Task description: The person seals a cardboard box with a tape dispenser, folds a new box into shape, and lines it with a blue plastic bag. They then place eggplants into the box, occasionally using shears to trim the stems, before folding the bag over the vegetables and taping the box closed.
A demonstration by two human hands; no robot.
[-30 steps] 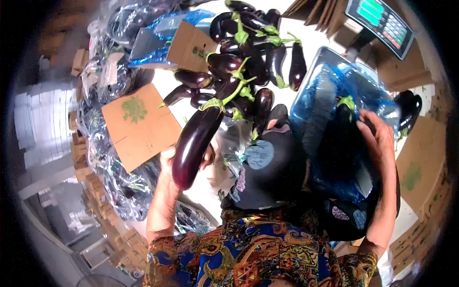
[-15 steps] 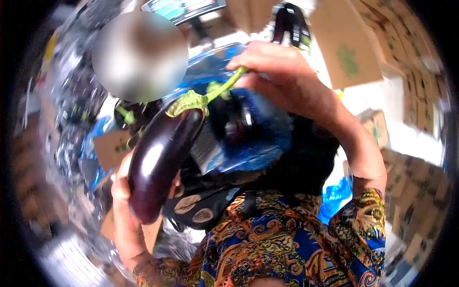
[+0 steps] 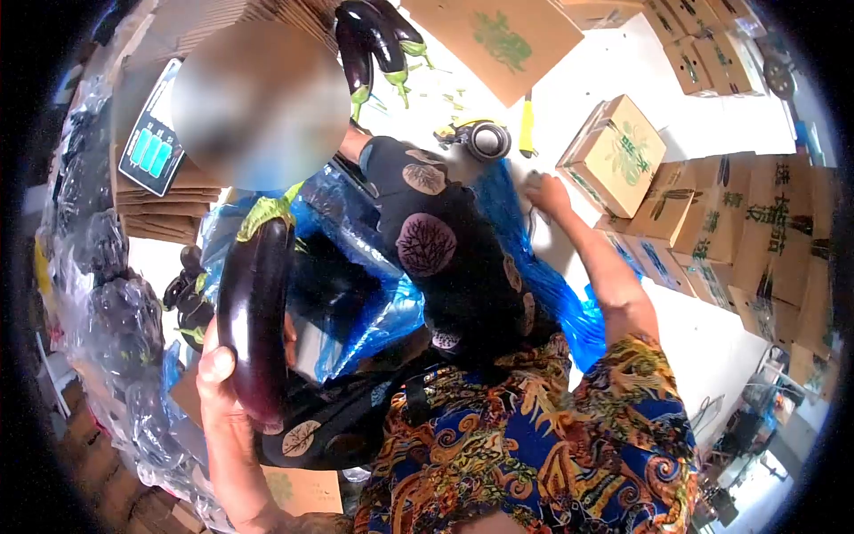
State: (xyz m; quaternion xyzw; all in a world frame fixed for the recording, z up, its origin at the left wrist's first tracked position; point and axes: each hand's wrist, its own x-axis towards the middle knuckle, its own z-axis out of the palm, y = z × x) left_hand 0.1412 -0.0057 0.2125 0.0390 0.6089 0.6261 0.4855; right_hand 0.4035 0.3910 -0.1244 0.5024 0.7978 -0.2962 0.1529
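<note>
My left hand (image 3: 218, 374) is wrapped round the lower part of a glossy dark purple eggplant (image 3: 255, 311), held upright with its green cap at the top. Over on the right, my right hand (image 3: 547, 196) is down low beside blue plastic sheeting (image 3: 511, 231), fingers curled. What those fingers grip, if anything, is too small to make out. Near it lie a roll of tape in a dispenser (image 3: 485, 140) and a yellow-handled tool (image 3: 527, 129). A blue plastic liner (image 3: 387, 320) opens between my legs, its inside dark.
Several eggplants (image 3: 378, 49) lie on the white floor at the top. A scale display (image 3: 151, 151) stands at the left by stacked flat cardboard (image 3: 165, 214). A closed carton (image 3: 618, 151) and stacked boxes (image 3: 747, 214) are on the right. Plastic-wrapped goods (image 3: 124, 329) line the left.
My right hand has let go of the eggplant's stem and moved right and down to the floor. The eggplant has turned more upright in my left hand. The view has swung right.
</note>
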